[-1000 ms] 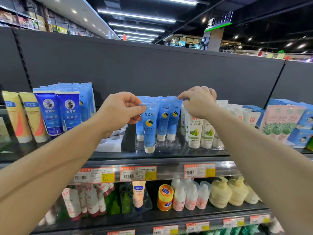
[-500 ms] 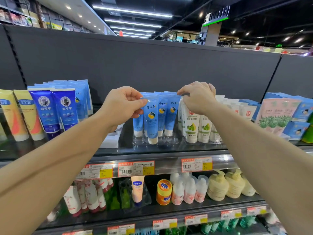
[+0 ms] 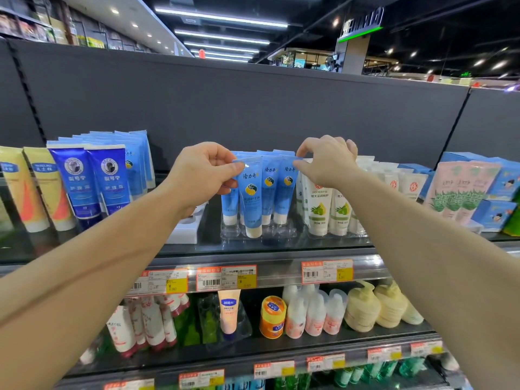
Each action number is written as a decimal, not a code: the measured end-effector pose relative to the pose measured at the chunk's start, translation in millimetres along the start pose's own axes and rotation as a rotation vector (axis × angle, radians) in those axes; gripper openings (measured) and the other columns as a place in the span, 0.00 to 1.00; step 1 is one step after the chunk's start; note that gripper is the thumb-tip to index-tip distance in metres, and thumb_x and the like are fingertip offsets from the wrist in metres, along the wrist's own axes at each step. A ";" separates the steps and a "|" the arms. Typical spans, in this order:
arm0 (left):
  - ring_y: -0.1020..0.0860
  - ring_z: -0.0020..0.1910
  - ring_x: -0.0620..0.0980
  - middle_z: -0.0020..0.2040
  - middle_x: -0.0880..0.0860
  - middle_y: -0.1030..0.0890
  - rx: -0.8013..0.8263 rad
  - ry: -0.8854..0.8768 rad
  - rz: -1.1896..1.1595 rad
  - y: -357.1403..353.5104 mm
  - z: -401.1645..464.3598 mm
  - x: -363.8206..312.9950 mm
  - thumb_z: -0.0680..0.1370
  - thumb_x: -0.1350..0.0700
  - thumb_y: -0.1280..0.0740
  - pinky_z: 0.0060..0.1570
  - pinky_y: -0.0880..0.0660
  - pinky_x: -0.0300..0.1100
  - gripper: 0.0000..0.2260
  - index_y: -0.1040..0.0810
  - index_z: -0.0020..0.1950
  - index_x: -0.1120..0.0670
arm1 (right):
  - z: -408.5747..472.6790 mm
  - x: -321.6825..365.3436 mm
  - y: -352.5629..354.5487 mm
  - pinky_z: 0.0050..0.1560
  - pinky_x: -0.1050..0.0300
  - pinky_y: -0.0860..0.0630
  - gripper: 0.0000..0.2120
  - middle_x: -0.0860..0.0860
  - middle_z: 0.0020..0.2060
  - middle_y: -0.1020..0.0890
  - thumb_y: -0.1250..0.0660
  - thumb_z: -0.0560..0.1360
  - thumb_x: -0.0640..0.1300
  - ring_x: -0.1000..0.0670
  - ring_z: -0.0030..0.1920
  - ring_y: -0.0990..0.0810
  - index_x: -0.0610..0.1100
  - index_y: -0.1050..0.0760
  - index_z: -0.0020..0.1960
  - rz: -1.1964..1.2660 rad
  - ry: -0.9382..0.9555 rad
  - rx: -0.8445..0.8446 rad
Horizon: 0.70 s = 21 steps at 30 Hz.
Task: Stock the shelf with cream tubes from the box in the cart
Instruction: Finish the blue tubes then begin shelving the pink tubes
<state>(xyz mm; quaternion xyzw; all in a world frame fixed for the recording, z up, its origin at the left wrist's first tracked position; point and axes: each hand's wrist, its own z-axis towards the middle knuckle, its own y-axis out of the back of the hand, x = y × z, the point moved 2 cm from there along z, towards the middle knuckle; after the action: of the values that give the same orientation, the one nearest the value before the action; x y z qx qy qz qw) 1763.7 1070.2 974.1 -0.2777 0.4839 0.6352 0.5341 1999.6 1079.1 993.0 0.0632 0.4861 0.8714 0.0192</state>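
2 bare hands are raised to the upper shelf (image 3: 281, 250). The left hand (image 3: 201, 175) pinches the top corner of 1 light-blue cream tube (image 3: 251, 197) between thumb and curled fingers (image 3: 225, 159); this tube stands cap down at the near edge of a clear plastic tray (image 3: 260, 235) on the shelf. The right hand (image 3: 327, 161) is curled over the tops of the blue tube row (image 3: 277, 190), its thumb and forefinger pinching the top edge of the rightmost tube. At least 4 light-blue tubes can be counted in the tray behind and beside the held one; how many more stand further back cannot be told.

To the left, 2 dark-blue tubes (image 3: 91, 181) are seen at the front of a row of paler blue ones, and 2 yellow tubes (image 3: 33, 190) stand at the far left. A white moulded tray (image 3: 185, 229) lies between the dark-blue tubes and the clear tray. To the right of the blue row, white tubes with green fruit print (image 3: 319, 209) are lined up, 2 at the front, then pink tubes (image 3: 461, 190) and blue boxes (image 3: 498, 212).

3 price labels (image 3: 226, 278) are fixed on the shelf's front rail. On the lower shelf (image 3: 253, 350), 1 peach tube (image 3: 229, 311) in a clear holder, 1 orange jar (image 3: 272, 316), 3 pale pump bottles (image 3: 312, 316) and cream-coloured pump bottles (image 3: 377, 308) are seen.
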 end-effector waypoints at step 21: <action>0.18 0.35 0.45 0.41 0.54 0.17 0.018 0.026 -0.037 -1.5 -0.8 4.7 0.76 0.57 0.29 0.41 0.17 0.42 0.04 0.22 0.48 0.56 | 3.5 2.1 -3.7 0.68 0.43 0.42 0.10 0.50 0.54 0.23 0.40 0.78 0.56 0.44 0.58 0.28 0.54 0.26 0.56 -0.017 -0.017 0.007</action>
<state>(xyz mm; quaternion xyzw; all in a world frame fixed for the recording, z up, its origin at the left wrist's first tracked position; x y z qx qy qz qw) 1763.7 1071.3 969.2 -0.2902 0.4914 0.6170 0.5419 1997.9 1084.3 992.0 0.0667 0.4897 0.8688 0.0305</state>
